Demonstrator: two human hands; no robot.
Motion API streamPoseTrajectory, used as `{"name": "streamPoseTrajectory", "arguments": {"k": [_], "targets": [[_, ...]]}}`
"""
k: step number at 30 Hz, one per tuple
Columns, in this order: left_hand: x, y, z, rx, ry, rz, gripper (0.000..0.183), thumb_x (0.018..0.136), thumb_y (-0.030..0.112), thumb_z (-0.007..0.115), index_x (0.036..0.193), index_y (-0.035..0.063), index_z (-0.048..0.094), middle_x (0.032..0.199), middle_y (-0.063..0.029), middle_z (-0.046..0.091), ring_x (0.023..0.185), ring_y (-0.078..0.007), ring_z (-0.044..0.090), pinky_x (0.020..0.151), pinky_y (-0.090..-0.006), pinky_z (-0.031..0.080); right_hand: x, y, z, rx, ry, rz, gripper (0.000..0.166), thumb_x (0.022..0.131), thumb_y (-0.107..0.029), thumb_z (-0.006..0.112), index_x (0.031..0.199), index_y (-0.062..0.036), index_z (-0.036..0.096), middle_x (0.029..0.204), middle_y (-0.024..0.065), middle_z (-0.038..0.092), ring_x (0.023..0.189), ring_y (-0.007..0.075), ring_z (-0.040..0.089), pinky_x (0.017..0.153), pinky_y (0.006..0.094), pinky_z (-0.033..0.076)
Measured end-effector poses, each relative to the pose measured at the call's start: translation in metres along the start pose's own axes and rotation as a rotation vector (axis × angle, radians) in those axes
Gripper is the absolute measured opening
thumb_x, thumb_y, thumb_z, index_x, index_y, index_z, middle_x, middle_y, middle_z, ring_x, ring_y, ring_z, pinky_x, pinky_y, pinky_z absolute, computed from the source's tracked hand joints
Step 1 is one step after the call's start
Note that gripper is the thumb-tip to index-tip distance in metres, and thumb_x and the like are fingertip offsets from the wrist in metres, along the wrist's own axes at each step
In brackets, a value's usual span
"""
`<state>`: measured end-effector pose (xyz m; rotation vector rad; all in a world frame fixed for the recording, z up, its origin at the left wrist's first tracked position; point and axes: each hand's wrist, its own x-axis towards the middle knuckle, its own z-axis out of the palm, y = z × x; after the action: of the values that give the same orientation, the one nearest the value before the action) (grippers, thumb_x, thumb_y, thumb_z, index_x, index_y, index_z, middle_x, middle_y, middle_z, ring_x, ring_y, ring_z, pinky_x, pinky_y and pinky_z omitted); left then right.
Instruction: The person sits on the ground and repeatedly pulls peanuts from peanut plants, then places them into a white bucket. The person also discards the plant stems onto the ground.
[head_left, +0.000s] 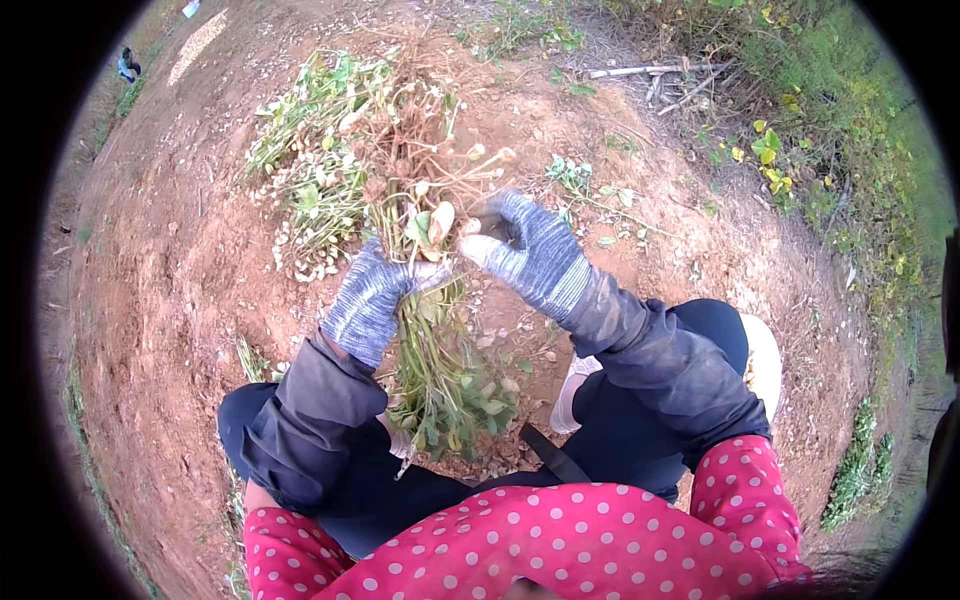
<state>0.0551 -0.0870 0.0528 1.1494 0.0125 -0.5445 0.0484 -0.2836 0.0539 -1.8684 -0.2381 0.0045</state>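
My left hand (375, 296), in a grey knitted glove, is closed around the stems of a bunch of peanut plants (431, 345). Roots and pods of the bunch point away from me, and its leafy tops hang down between my knees. My right hand (521, 251), gloved alike, has its thumb and bent fingers at a peanut pod (469, 226) on the right side of the roots; the fingertips are partly blurred. Beyond my left hand, a heap of peanut plants (322, 180) with pale pods lies on the soil, partly behind the held bunch.
A white container (763, 364) holding some pods stands beside my right knee. Loose plant stems (600, 199) lie on reddish soil ahead at right. Dry branches (660, 71) and green brush are at the upper right. A distant person (129, 66) is at the upper left, near a pale strip (196, 46) on the ground.
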Motion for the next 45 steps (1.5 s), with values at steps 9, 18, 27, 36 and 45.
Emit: {"name": "streamPoseTrajectory", "arguments": {"k": [9,18,27,36,45], "targets": [[0.001,0.007,0.009,0.093,0.002,0.017,0.051,0.070,0.005,0.071,0.118,0.0027,0.053,0.102,-0.0053,0.061,0.091,-0.0160,0.061,0.077,-0.0284,0.051,0.000,-0.004,-0.024,0.354,-0.200,0.052,0.021,0.085,-0.014,0.057,0.098,0.0023,0.060,0.079,0.0087,0.062,0.074,0.0149,0.058,0.069,0.0303,0.048],[-0.001,0.007,0.010,0.108,-0.011,0.047,0.051,0.070,0.008,0.073,0.117,0.0042,0.054,0.103,-0.0022,0.060,0.094,-0.0139,0.057,0.082,-0.0284,0.046,0.003,-0.007,-0.030,0.037,-0.299,-0.128,0.019,0.086,-0.013,0.054,0.095,0.0023,0.062,0.083,0.0163,0.064,0.079,0.0245,0.063,0.073,0.0352,0.049],[0.003,0.002,0.004,0.133,-0.048,0.032,0.048,0.073,0.003,0.070,0.117,0.0027,0.052,0.108,-0.0055,0.060,0.095,-0.0155,0.059,0.083,-0.0282,0.048,-0.003,0.002,-0.031,-0.160,-0.216,-0.341,0.019,0.087,-0.010,0.056,0.102,0.0014,0.059,0.091,0.0152,0.061,0.083,0.0251,0.060,0.074,0.0344,0.048],[0.002,0.002,0.007,0.210,-0.005,-0.006,0.049,0.071,0.005,0.067,0.118,0.0020,0.052,0.106,-0.0052,0.061,0.093,-0.0157,0.060,0.081,-0.0289,0.049,-0.004,-0.008,-0.028,-0.099,-0.218,-0.153,0.021,0.088,-0.009,0.053,0.104,0.0011,0.061,0.085,0.0136,0.065,0.079,0.0184,0.063,0.070,0.0312,0.050],[0.010,0.003,-0.002,0.071,0.097,-0.054,0.044,0.074,-0.002,0.068,0.115,0.0008,0.053,0.095,-0.0056,0.063,0.082,-0.0142,0.062,0.072,-0.0277,0.053,-0.003,-0.002,-0.027,0.034,0.033,-0.071,0.020,0.088,-0.008,0.052,0.105,-0.0025,0.062,0.085,0.0079,0.064,0.073,0.0096,0.057,0.065,0.0254,0.047]]}}
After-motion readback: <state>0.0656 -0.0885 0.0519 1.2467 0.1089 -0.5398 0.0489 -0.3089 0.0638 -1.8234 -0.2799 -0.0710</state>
